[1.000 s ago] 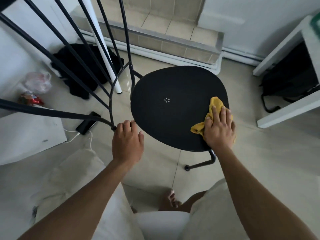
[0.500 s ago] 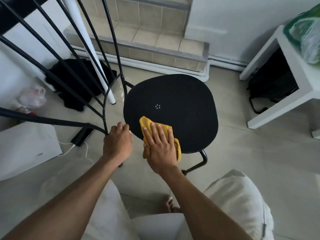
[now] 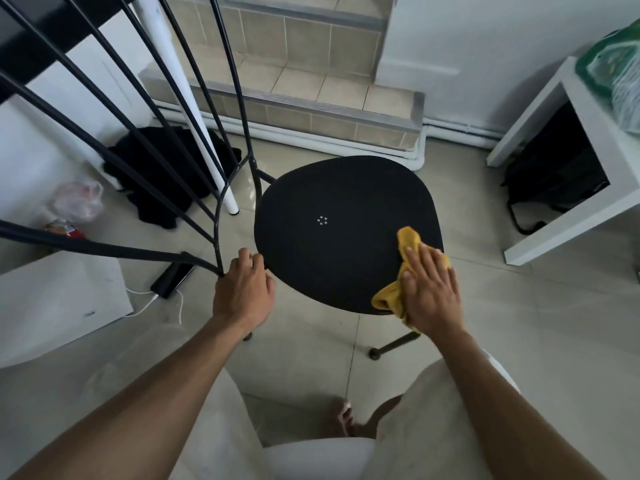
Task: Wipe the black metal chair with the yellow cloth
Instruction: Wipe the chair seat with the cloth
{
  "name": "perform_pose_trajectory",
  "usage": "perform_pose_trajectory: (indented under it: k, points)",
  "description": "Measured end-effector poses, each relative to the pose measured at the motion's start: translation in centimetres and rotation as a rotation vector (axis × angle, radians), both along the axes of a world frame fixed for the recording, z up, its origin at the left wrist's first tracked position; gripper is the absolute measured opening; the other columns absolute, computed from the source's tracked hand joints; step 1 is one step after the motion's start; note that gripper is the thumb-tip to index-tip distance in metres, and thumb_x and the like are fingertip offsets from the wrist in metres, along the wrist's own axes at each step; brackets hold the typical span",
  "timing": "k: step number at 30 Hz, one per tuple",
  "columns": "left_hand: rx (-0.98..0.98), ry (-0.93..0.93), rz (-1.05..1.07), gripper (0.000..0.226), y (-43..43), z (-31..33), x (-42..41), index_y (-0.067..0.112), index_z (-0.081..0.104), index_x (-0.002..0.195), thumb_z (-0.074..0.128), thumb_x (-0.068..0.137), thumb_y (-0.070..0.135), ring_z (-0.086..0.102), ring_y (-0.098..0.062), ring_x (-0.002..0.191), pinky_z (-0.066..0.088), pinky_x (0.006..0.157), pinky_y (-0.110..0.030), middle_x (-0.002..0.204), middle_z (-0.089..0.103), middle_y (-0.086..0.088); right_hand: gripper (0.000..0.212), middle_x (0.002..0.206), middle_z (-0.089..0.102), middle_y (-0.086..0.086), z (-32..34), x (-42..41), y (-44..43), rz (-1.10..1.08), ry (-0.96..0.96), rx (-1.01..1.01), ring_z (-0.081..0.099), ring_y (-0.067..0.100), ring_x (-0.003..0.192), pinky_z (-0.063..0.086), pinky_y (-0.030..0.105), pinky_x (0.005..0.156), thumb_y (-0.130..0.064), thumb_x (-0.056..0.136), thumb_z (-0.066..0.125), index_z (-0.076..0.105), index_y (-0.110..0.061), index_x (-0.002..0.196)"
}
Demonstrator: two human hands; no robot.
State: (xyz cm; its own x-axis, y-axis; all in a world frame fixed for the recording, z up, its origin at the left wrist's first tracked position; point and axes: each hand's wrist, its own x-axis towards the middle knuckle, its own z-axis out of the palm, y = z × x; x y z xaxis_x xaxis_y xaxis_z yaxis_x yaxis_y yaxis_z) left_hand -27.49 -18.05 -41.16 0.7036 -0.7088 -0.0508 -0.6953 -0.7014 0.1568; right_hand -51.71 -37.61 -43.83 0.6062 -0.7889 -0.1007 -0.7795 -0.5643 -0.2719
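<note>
Right hand, fingers flat, slid yellow cloth rightward across chair; left hand grips it.

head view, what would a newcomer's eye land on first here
The bright yellow cloth stands out most, pressed flat under the right hand at the near right edge of the black metal chair seat in mid-frame. Next, the left hand grips the chair's frame at the seat's near left, where the dark backrest bars fan up to the upper left.
</note>
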Motion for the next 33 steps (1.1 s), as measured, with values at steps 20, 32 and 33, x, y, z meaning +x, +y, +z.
perform_pose_trajectory:
  k: [20,32,33]
  points:
    - [-0.01,-0.069,-0.155,0.062,-8.6,-3.7,-0.6,0.016,0.014,0.154,0.018,0.099,0.045,0.001,-0.028,0.149,0.009,0.119,-0.053,0.162,0.008,-0.009,0.061,0.166,0.007,0.003,-0.4,7.3,-0.8,0.134,0.137,-0.128,0.001,0.025,0.153,0.002,0.057,0.122,-0.052,0.101,0.013,0.008,-0.03,0.158]
    - [0.005,-0.083,-0.125,0.062,-9.0,-3.6,-0.8,0.016,0.016,0.153,0.019,0.099,0.045,0.002,-0.027,0.149,0.011,0.118,-0.053,0.162,0.01,-0.009,0.065,0.167,0.001,0.001,0.0,16.2,-15.2,0.037,0.099,-0.082,-0.003,0.021,0.153,-0.003,0.055,0.121,-0.054,0.098,0.016,0.004,-0.032,0.158]
    - [0.005,-0.081,-0.124,0.062,-9.1,-3.5,-0.9,0.015,0.017,0.153,0.019,0.099,0.045,0.002,-0.027,0.149,0.01,0.118,-0.053,0.161,0.01,-0.01,0.065,0.167,0.001,0.001,0.1,16.7,-15.9,0.032,0.1,-0.07,-0.003,0.021,0.153,-0.002,0.056,0.121,-0.055,0.098,0.015,0.003,-0.032,0.158]
